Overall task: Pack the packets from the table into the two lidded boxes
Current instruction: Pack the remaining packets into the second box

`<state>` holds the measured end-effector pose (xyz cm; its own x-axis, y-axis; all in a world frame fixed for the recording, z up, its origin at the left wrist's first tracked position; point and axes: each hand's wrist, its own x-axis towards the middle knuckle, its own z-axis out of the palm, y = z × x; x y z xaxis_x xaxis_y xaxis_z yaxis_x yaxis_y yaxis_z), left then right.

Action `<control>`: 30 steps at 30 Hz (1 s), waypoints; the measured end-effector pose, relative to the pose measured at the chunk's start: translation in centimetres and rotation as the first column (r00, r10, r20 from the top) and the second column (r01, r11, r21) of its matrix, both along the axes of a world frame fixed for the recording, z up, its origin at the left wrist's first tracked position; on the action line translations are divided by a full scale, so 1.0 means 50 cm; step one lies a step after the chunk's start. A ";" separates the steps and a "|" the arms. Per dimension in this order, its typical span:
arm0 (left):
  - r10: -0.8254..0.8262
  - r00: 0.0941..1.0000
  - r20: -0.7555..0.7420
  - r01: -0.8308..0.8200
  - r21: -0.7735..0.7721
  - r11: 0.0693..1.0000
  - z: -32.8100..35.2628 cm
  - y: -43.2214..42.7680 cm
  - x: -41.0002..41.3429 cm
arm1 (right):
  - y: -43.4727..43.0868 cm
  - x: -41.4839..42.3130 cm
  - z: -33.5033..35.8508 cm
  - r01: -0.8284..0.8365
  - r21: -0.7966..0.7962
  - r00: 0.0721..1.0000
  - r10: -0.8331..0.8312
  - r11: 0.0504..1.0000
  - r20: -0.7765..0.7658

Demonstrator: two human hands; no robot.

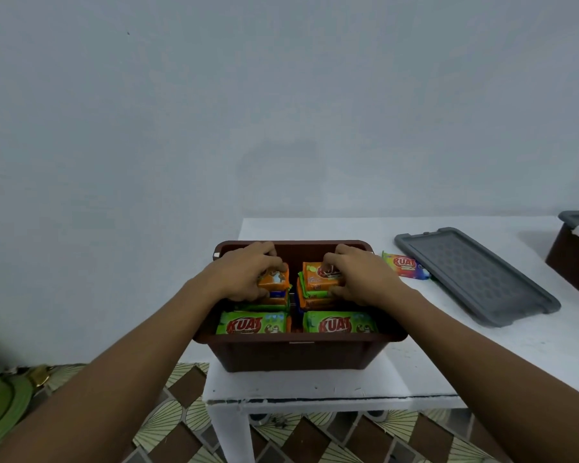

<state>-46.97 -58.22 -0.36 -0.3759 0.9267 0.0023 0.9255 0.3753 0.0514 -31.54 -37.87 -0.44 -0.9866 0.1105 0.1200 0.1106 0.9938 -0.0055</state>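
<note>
While both hands (pixel 244 275) (pixel 361 279) grip orange packets (pixel 274 281), green packets (pixel 253 324) lie nearest.

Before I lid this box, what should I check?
1. Box steady: ok. The box sits flat on the table.
2. Left hand free: not ok. The left hand grips the left orange packet on the rear left stack.
3. Right hand free: not ok. The right hand grips the right orange packet on the rear right stack.
4. Rear stacks below the rim: cannot tell, the hands hide them.
5. Table cleared of packets: not ok. A rainbow packet lies beside the lid.
6. Lid ready: ok. It lies flat on the table, right of the box.
</note>
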 end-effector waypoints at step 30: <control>-0.066 0.984 0.165 0.021 0.257 0.966 0.018 0.399 -0.065 | 0.397 0.038 -0.079 0.193 -0.258 0.977 -0.211 0.947 -0.040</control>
<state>-50.22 -38.29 0.54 -0.3506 0.9195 0.1779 0.9096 0.2891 0.2984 -29.64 -18.03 -4.41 -0.9312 0.3416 0.1273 0.2997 0.9162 -0.2659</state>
